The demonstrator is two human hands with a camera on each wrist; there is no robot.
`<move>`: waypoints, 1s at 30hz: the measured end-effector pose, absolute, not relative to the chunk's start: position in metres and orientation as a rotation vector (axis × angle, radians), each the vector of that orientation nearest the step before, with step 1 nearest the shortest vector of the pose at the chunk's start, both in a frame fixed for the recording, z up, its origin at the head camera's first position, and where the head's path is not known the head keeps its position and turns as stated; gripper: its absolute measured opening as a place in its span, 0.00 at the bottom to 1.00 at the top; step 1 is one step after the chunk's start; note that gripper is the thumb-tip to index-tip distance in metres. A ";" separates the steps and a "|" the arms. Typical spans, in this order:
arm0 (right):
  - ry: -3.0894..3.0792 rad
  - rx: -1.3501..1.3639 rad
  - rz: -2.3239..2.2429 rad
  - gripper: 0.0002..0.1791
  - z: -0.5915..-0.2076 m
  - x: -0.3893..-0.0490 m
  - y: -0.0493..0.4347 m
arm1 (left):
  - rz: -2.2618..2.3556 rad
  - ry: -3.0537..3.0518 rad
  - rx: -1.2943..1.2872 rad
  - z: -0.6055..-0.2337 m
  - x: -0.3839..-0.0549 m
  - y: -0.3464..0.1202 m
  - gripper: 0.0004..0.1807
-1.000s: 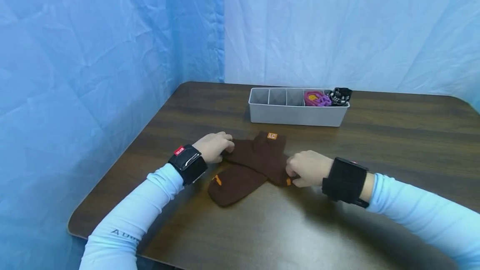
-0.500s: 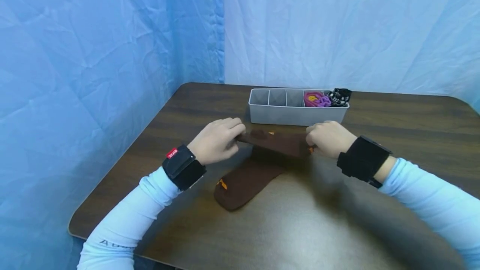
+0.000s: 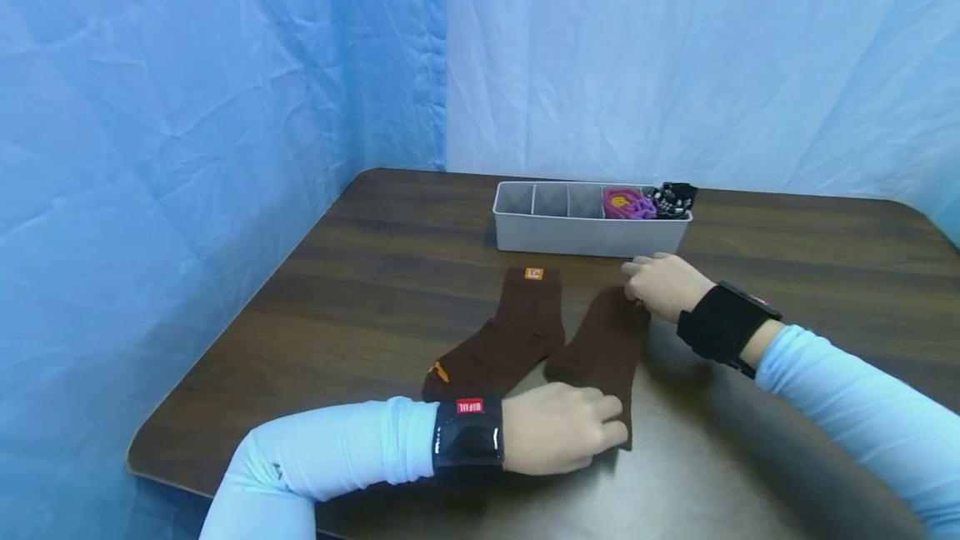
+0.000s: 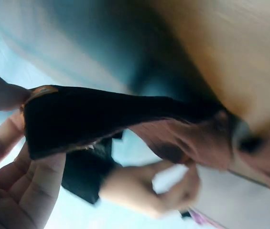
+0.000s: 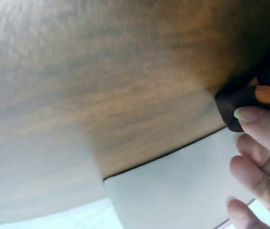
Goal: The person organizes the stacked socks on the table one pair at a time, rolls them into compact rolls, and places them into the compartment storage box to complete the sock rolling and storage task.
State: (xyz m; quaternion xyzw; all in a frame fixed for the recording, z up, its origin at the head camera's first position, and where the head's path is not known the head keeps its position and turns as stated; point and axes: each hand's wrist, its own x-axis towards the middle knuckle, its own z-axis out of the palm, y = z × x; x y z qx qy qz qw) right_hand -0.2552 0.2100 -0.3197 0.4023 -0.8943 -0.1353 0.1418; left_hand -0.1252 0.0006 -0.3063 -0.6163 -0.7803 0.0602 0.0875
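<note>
Two brown socks lie side by side in the head view. The left sock [image 3: 521,327] is flat on the table, with an orange label at its cuff and an orange mark at its toe. My left hand [image 3: 558,427] pinches the near, cuff end of the right sock [image 3: 600,344]; the left wrist view shows that dark cuff [image 4: 77,119] raised between thumb and fingers. At the sock's far end, my right hand [image 3: 663,286] pinches the toe. There the right wrist view shows an orange patch [image 5: 264,94] beside the thumb.
Behind the socks stands a grey divided box [image 3: 585,236] on the wooden table [image 3: 360,290]. A rolled purple item [image 3: 630,204] and a black-and-white patterned cloth [image 3: 672,200] fill its right compartments. Blue sheeting [image 3: 225,107] hangs around the table.
The two socks, crossed at first, now lie apart. One sock was lifted and turned lengthwise on the right. My left hand came toward the near edge; my right hand moved up and right.
</note>
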 end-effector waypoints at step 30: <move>-2.798 1.095 -0.255 0.04 -0.322 -0.263 0.188 | 0.432 -2.375 -1.887 -0.327 -0.113 0.076 0.11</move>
